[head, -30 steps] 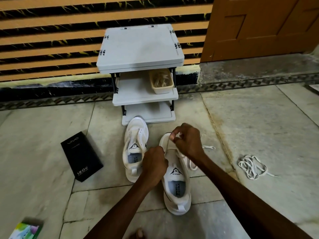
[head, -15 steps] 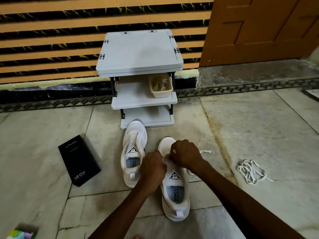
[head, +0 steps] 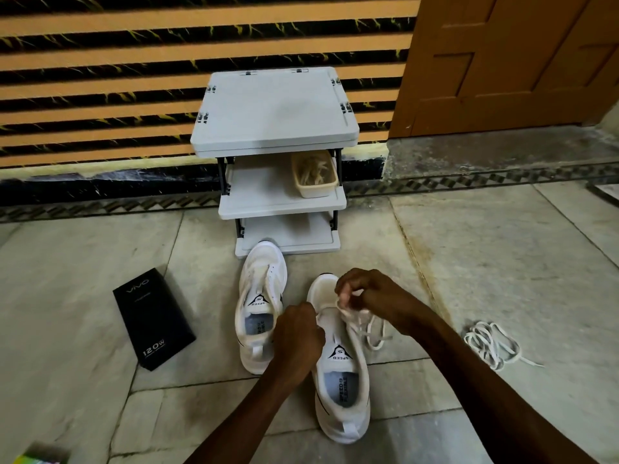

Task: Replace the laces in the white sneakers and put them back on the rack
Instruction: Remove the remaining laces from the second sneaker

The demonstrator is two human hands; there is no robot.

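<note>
Two white sneakers stand on the stone floor in front of the grey three-shelf rack point(head: 274, 128). The left sneaker point(head: 259, 296) has no lace in it. My left hand point(head: 298, 333) grips the left edge of the right sneaker point(head: 341, 390) near its eyelets. My right hand point(head: 368, 293) pinches a white lace point(head: 371, 329) above that shoe's toe end, and the lace trails to the floor on the shoe's right.
A loose bundle of white laces point(head: 492, 343) lies on the floor at right. A beige basket point(head: 315, 175) with laces sits on the rack's middle shelf. A black box point(head: 154, 318) lies at left, a colourful packet point(head: 37, 458) at bottom left. A wooden door point(head: 509, 58) is behind.
My right hand has pulled the lace up and to the right, away from my left hand. The camera view shifted slightly, so the shoes sit lower in frame.
</note>
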